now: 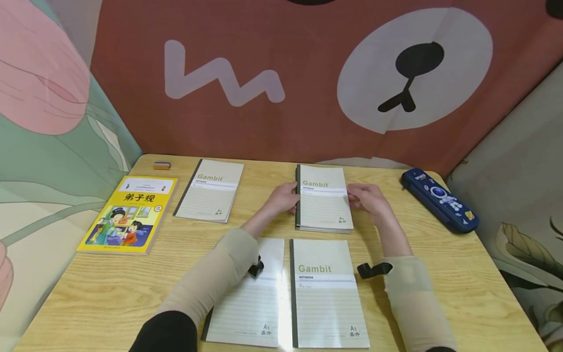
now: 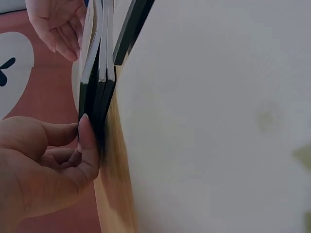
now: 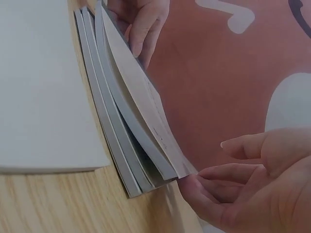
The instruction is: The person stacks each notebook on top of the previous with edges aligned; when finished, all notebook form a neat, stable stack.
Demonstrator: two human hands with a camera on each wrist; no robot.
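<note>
Left grip (image 1: pixel 283 198) pinches the spine of the top notebook (image 1: pixel 325 208), right grip (image 1: pixel 368 197) loose at its opposite edge, thumb apart, notebook lying between both, long axis front to back.

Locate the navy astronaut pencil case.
In the head view, the navy astronaut pencil case lies near the back-right corner of the table, right of the right hand.

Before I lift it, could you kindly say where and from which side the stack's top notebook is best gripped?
Probably grip the top notebook by its dark spine, from the left: that edge looks bound, while the opposite one, by the right hand, splays open.
</note>
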